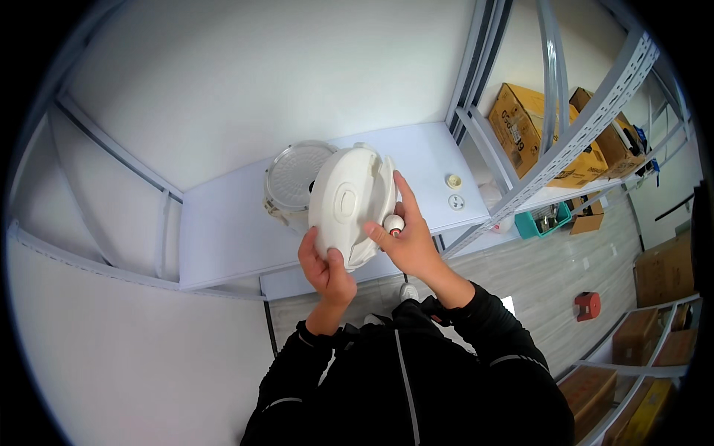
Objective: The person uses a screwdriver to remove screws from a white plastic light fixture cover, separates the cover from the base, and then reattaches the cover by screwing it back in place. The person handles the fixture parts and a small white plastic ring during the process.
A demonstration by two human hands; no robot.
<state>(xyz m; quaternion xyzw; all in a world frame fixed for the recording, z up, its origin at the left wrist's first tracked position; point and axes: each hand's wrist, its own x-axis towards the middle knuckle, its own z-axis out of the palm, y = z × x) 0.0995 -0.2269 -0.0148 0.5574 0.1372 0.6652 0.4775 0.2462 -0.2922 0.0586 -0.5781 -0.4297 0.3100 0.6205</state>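
Both my hands hold up a white plastic oval housing (349, 204) that looks like an appliance lid, tilted above the shelf. My left hand (327, 279) grips its lower left edge with thumb and fingers. At its right side, my right hand (409, 238) is closed on the rim, thumb on the near edge and a finger along the far side. A small white round knob (394, 223) with a red and green spot shows by the right fingers; whether it is attached or held loose, I cannot tell. Behind stands a white round appliance body (297, 175) with a grey ribbed top, partly hidden.
On the white shelf top (230, 245) to the right lie a small beige cap (453, 181) and a round white disc with holes (456, 201). A grey metal upright (550, 152) rises at right, with cardboard boxes (547, 134) and a teal basket (543, 221) beyond. A red stool (587, 305) stands on the floor.
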